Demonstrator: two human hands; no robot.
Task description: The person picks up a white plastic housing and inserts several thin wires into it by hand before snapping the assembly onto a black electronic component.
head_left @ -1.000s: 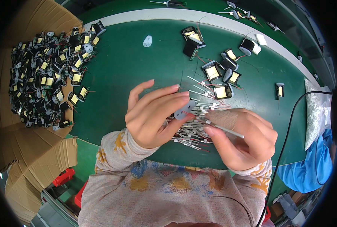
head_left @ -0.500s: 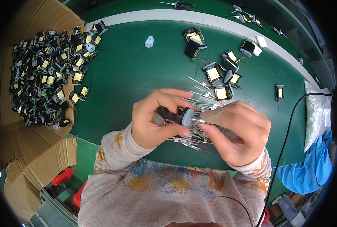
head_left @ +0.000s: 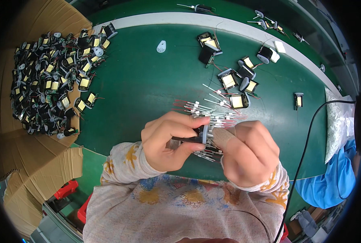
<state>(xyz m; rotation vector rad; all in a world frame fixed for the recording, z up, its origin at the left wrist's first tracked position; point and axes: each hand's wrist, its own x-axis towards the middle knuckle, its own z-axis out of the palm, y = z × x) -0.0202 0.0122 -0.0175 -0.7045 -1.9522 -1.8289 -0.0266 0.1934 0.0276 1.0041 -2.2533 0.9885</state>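
Observation:
Between the thumb and fingers of my left hand (head_left: pixel 164 141) is a small black housing with a grey rounded end cap (head_left: pixel 205 133). The cap faces right. My right hand (head_left: pixel 251 154) is pinched close against that cap, with a tan wrap on one finger. A thin silver-tipped lead (head_left: pixel 211 139) shows between its fingertips and the cap; most of it is hidden, and how far it sits in the cap cannot be seen. Under and beyond both hands lies a loose pile of thin leads (head_left: pixel 213 115) with silver rods, white tabs and red ends.
A cardboard box (head_left: pixel 46 22) at left holds a heap of similar black housings. Several more housings (head_left: pixel 238 100) lie beyond my hands, near a loose grey cap (head_left: pixel 161 46). At right are a clear bag of white parts (head_left: pixel 335 133) and a black cable (head_left: pixel 307 150).
Both hands have come lower and nearer to me, uncovering more of the lead pile. The housing has turned so its cap is edge-on, and my right fingers have closed in against it.

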